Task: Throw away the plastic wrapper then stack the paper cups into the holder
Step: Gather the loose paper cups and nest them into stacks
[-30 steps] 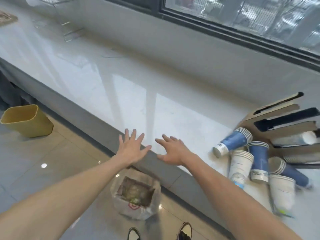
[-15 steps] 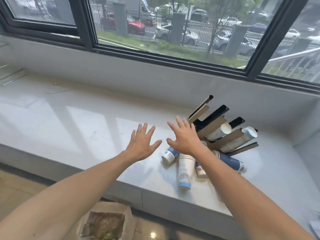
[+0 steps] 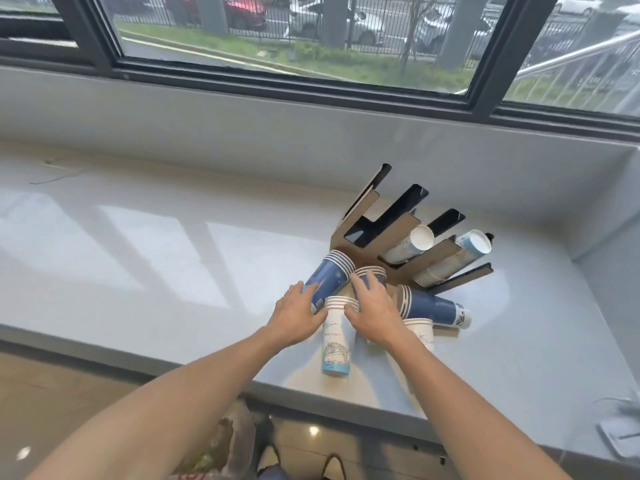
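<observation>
Several stacks of blue and white paper cups lie in a loose heap on the white ledge [image 3: 156, 258], in front of a brown cardboard holder [image 3: 367, 233] with dark slots. Two cup stacks [image 3: 412, 247] [image 3: 460, 258] sit in the holder's right slots. My left hand [image 3: 296, 317] rests with spread fingers on a blue stack [image 3: 330, 277], its thumb by the rim of a white stack [image 3: 336, 344]. My right hand [image 3: 374, 308] lies over the middle of the heap, touching that white rim and another blue stack [image 3: 372, 271]. Further stacks [image 3: 433, 308] [image 3: 420, 332] lie to the right. No plastic wrapper is in sight.
A bin lined with a clear bag [image 3: 228, 441] stands on the floor below the ledge, by my shoes [image 3: 332, 465]. A wall closes the ledge on the right. A white flat object [image 3: 620, 434] lies at the ledge's near right corner. The window runs behind.
My view swung up from the floor bin to the ledge. Both hands moved forward and came down from open air onto the heap of cup stacks.
</observation>
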